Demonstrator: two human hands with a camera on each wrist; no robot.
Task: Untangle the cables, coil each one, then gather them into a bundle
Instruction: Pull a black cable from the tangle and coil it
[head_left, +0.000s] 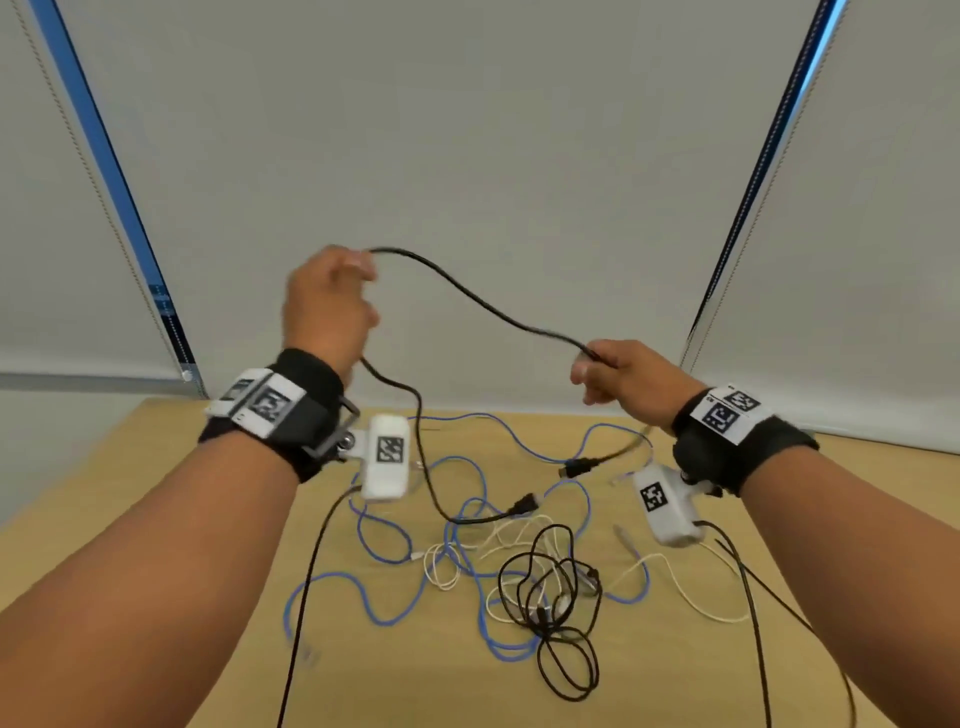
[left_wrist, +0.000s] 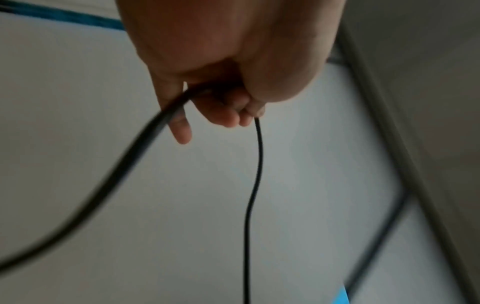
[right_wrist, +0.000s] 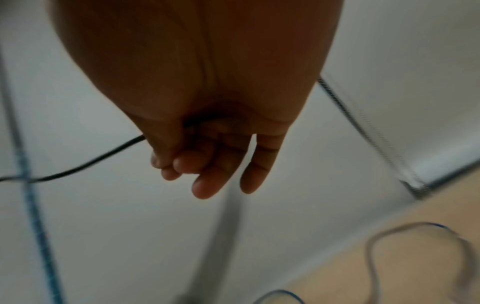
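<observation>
A thick black cable (head_left: 483, 304) arcs in the air between both raised hands. My left hand (head_left: 332, 301) grips it with curled fingers, and the cable (left_wrist: 255, 174) leaves that fist on two sides. My right hand (head_left: 618, 371) holds it further along, thumb against the fingers; the cable (right_wrist: 85, 164) runs out to the left. From the left hand it drops to a black plug (head_left: 524, 504) on the wooden table (head_left: 156, 493); a second plug (head_left: 579, 466) lies nearby. A blue cable (head_left: 384, 618), a white cable (head_left: 691, 597) and a thin black cable (head_left: 561, 613) lie tangled below.
Grey roller blinds (head_left: 467, 156) with bead chains hang behind the table. Thin black leads (head_left: 306, 587) run from the wrist cameras toward me across the table. The table's left part and near corners bear no cables.
</observation>
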